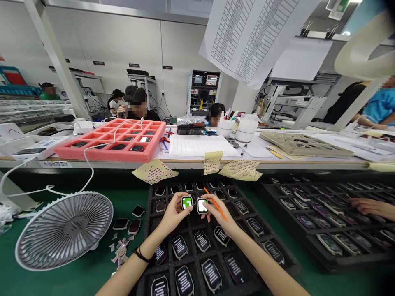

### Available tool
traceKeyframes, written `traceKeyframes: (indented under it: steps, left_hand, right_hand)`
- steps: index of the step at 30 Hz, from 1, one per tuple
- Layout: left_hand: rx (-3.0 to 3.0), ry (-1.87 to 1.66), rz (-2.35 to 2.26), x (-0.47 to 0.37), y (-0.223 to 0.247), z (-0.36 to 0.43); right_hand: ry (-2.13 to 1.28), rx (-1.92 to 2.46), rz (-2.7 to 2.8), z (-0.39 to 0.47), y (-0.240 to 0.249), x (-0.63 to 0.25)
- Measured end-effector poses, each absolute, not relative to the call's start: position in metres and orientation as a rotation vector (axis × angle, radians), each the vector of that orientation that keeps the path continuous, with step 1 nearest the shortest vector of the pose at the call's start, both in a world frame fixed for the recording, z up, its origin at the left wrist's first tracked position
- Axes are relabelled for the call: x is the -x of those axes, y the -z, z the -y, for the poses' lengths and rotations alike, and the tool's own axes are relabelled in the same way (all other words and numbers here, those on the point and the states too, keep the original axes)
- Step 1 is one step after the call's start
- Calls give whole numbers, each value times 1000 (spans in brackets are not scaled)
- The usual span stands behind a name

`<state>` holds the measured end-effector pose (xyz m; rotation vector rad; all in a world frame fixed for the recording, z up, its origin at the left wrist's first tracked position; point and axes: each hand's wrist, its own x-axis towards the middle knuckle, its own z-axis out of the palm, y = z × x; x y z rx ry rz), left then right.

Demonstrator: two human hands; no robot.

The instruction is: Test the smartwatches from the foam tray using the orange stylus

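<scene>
My left hand [175, 213] is closed around a smartwatch case [187, 202] whose lit screen shows green and white blocks. Close beside it, my right hand [217, 209] grips a second smartwatch case [202, 206] with a mostly white screen, a finger lying over part of it. An orange stick [216, 203], like a pen or pry tool, is also tucked in the right hand and slants over its back. Both hands are above a black foam tray [193, 255], whose compartments hold several strapless watch cases, many showing lines of white text.
A grey fan [64, 230] stands at left, near loose watch cases [135, 226] and paper scraps [120, 251]. Another black tray [296, 230] lies at right, with a co-worker's hand [370, 206] over it. The shelf ahead bears a pink foam tray [151, 144]; yellow sticker sheets [155, 171] hang from its edge.
</scene>
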<state>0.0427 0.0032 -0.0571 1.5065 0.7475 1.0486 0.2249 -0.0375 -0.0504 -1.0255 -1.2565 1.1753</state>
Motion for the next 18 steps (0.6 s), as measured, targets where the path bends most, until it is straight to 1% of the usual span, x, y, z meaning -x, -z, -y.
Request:
traceKeyframes:
  steps: [7,13,18]
  left_hand:
    - [-1498,-1017,-697,-44,59,-4]
    - [-1396,-1022,-641,-44,59,-5]
    - [-1322,-1069,-704,-42,57,-7]
  right_hand:
    - [-1158,1104,1143,35,49,-226]
    - [-1156,1064,1230,36,51,-226]
    - [-1197,1025,1286,36,52,-225]
